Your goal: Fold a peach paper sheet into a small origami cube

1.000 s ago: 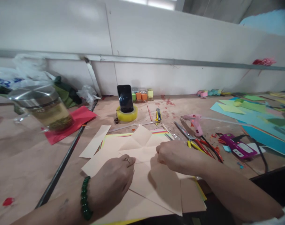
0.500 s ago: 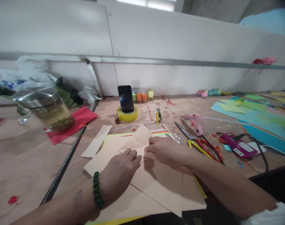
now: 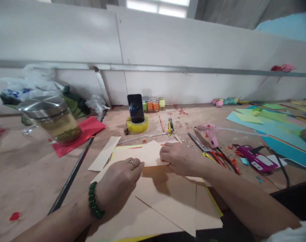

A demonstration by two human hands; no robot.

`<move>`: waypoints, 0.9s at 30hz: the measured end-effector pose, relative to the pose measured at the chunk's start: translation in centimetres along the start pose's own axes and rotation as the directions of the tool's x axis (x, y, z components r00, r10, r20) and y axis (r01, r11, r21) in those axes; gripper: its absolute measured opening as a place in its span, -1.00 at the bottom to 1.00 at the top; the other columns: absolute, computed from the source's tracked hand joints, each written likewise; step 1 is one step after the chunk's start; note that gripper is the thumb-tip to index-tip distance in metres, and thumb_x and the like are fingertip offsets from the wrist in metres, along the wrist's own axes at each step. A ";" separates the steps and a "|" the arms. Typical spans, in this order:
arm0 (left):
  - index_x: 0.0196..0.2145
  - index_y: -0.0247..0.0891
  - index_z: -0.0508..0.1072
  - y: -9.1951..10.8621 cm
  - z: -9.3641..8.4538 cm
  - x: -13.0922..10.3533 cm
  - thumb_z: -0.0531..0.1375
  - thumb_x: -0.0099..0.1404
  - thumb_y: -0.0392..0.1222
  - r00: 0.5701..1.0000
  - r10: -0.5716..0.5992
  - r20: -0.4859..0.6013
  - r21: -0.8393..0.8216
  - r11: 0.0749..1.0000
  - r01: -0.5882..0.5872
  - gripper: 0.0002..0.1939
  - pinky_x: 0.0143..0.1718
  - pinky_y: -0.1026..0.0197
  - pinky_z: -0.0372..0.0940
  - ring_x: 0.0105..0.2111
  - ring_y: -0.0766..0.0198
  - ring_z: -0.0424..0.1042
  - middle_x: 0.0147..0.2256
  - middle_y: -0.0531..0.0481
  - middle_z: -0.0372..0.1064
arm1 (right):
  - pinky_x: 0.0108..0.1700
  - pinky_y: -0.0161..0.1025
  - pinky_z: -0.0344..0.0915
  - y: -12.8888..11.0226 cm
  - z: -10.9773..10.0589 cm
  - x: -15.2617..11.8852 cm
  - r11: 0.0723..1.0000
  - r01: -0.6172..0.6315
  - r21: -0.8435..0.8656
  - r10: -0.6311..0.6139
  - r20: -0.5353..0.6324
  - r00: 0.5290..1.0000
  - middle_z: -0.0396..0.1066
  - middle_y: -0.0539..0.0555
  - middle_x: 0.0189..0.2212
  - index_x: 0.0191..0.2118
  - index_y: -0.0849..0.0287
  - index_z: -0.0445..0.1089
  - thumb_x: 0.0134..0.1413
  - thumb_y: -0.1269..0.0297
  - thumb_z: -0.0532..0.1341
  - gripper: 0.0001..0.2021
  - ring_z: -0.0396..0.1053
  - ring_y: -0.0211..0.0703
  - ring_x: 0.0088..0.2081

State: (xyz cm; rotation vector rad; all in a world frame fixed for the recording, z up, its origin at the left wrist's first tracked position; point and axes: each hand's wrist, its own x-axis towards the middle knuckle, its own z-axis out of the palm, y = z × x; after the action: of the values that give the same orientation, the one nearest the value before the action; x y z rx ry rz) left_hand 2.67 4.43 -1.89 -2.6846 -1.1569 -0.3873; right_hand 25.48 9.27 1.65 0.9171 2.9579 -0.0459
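Note:
A peach paper piece (image 3: 150, 155) with a pointed top is raised a little off the stack, its near edge casting a shadow. My left hand (image 3: 124, 178), with a ring and a green bead bracelet (image 3: 94, 201), pinches the left end of that edge. At the right end, my right hand (image 3: 183, 158) grips the same piece with curled fingers; the thumb is partly hidden. Beneath both hands lie larger peach sheets (image 3: 168, 208), with yellow and other coloured edges showing under them. A narrow paper strip (image 3: 104, 153) rests left of the stack.
Beyond the stack are a phone (image 3: 136, 108) propped on a yellow tape roll (image 3: 137, 126) and a box cutter (image 3: 170, 125). Scissors (image 3: 205, 147), a pink glue gun (image 3: 210, 133) and a purple power strip (image 3: 256, 158) lie right. A glass tea mug (image 3: 58, 126) stands left on red paper (image 3: 92, 126).
The paper's near edge has come up off the stack, and its folded flaps no longer show. My left hand has shifted left; my right hand has stayed near the same spot.

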 end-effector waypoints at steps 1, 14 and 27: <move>-0.37 -0.26 0.41 -0.3 -0.2 0.0 0.01 0.29 -0.45 1.000 -0.001 -0.001 -0.004 1.000 0.001 -0.78 -0.30 0.11 0.34 -0.36 0.15 0.37 -0.38 -0.07 0.41 | -0.22 -0.23 0.19 0.1 -0.1 0.0 1.000 0.002 -0.002 -0.002 -0.004 1.000 0.47 0.15 -0.32 -0.36 0.28 0.45 0.00 0.57 0.17 -0.87 0.34 -0.11 -0.23; -0.25 -0.24 0.38 2.7 -1.2 -0.5 -0.01 0.29 -0.37 0.959 -0.001 0.283 -0.248 0.966 0.074 -0.79 -0.32 0.05 0.32 -0.33 0.11 0.34 -0.31 -0.10 0.37 | -0.19 -0.28 0.22 -1.4 0.3 -0.5 0.947 0.130 0.292 -0.148 0.040 0.988 0.47 0.06 -0.25 -0.22 0.16 0.49 0.05 0.54 0.20 -0.79 0.35 -0.16 -0.18; -0.14 -0.24 0.36 2.8 -1.6 -0.3 -0.03 0.37 -0.39 0.934 0.157 0.320 -0.214 0.973 -0.091 -0.77 -0.35 0.07 0.34 -0.30 0.10 0.37 -0.27 -0.09 0.37 | -0.30 -0.36 0.25 3.0 1.2 0.5 0.739 -0.171 0.651 0.088 0.158 0.984 0.51 0.03 -0.34 -0.30 0.22 0.53 -0.01 0.40 0.28 -0.88 0.42 -0.23 -0.33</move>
State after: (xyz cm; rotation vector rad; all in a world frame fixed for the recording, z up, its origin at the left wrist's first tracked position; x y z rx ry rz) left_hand 4.25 1.90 -0.71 -3.0666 -1.0672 -0.0209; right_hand 26.83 11.93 0.34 1.1162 2.7550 -1.1759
